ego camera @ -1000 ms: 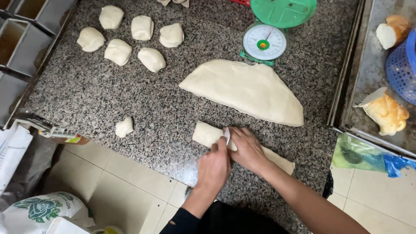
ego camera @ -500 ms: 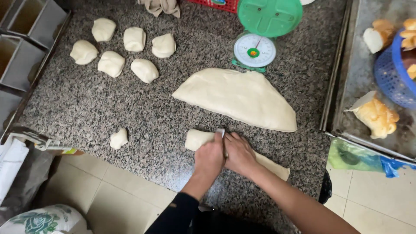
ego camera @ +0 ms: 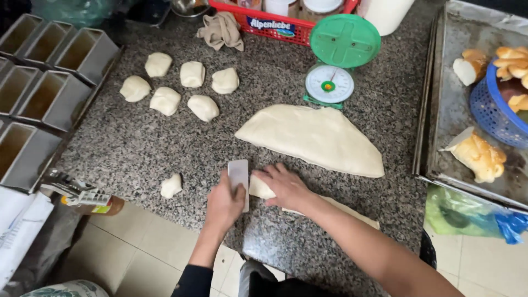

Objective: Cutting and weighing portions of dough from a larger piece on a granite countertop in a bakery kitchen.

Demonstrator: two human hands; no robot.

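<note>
My left hand (ego camera: 224, 202) grips a white rectangular dough scraper (ego camera: 238, 175) on the speckled granite counter (ego camera: 132, 148). The scraper sits at the left end of a long strip of dough (ego camera: 352, 212). My right hand (ego camera: 285, 186) presses flat on that end of the strip, just right of the scraper. A large half-round slab of dough (ego camera: 313, 137) lies directly behind both hands. One small cut lump of dough (ego camera: 171, 186) rests to the left of my left hand.
Several portioned dough pieces (ego camera: 165, 100) sit at the back left beside metal loaf tins (ego camera: 52, 93). A green kitchen scale (ego camera: 336, 60) stands behind the slab. A metal tray (ego camera: 451, 115) with bread and a blue basket (ego camera: 495, 110) fills the right.
The scraper has shifted left to the strip's end, and the dough that showed left of my hands is now out of sight. My right hand has spread flatter on the strip.
</note>
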